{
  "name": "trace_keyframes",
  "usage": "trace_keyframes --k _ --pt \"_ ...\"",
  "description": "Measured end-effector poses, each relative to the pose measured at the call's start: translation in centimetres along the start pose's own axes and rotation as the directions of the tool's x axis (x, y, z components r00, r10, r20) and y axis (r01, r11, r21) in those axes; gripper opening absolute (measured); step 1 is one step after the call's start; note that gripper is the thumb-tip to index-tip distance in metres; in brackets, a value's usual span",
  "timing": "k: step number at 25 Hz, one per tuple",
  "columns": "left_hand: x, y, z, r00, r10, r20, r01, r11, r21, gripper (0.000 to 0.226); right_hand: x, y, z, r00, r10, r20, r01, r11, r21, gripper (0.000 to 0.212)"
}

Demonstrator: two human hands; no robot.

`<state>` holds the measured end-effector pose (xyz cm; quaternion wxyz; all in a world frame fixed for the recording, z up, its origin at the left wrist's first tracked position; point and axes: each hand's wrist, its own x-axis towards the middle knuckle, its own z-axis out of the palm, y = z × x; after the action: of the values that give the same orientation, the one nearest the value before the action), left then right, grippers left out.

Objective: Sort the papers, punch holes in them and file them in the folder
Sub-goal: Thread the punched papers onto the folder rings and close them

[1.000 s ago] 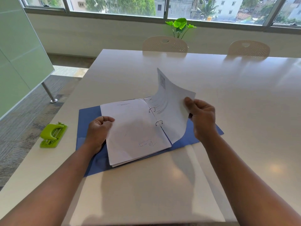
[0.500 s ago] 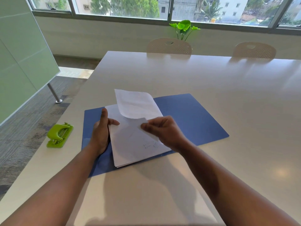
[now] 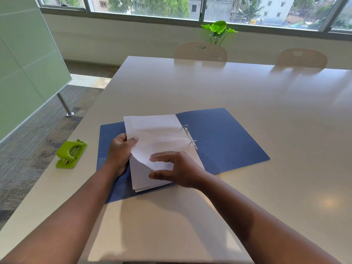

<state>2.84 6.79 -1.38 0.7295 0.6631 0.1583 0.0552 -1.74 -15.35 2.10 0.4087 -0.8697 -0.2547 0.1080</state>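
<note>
An open blue folder (image 3: pixel 224 141) lies flat on the white table, its two metal rings (image 3: pixel 189 137) standing at the spine. A stack of white papers (image 3: pixel 156 134) sits on the folder's left half, threaded on the rings. The top sheet is bowed up at its near left corner. My left hand (image 3: pixel 120 151) holds that sheet's left edge, thumb on top of the paper. My right hand (image 3: pixel 177 168) rests on the lower part of the stack with fingers spread and fairly straight. A green hole punch (image 3: pixel 71 153) stands left of the folder, near the table edge.
The table (image 3: pixel 247 103) stretches far to the right and back. Two beige chairs (image 3: pixel 201 51) stand at its far side, with a green plant (image 3: pixel 219 30) behind them. The table's left edge drops to carpeted floor beside a green glass partition (image 3: pixel 24 60).
The sheet that my right hand lifted from the right side has swung over the rings onto the left stack. My right hand let it go and now lies on it; my left hand took its edge.
</note>
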Motion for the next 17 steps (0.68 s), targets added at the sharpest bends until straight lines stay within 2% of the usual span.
trace_keyframes --k 3,6,12,17 --pt "-0.1 0.2 0.1 1.000 0.006 -0.031 -0.006 1.000 0.002 0.021 -0.3 0.9 -0.1 1.000 -0.031 -0.005 0.029 0.972 -0.235 0.077" --pt "-0.2 0.3 0.3 0.999 0.006 -0.054 -0.007 1.000 -0.012 0.038 -0.7 1.7 -0.3 1.000 -0.025 -0.009 0.019 0.924 -0.383 0.094" --pt "-0.1 0.5 0.1 0.996 -0.061 -0.061 0.056 0.996 -0.073 0.050 -1.1 2.5 0.1 0.999 -0.009 0.045 0.029 0.880 -0.474 0.107" --pt "-0.1 1.0 0.4 0.995 -0.086 -0.041 0.084 0.995 -0.052 0.026 -1.5 2.0 0.9 0.999 -0.037 -0.017 0.022 0.842 -0.539 0.101"
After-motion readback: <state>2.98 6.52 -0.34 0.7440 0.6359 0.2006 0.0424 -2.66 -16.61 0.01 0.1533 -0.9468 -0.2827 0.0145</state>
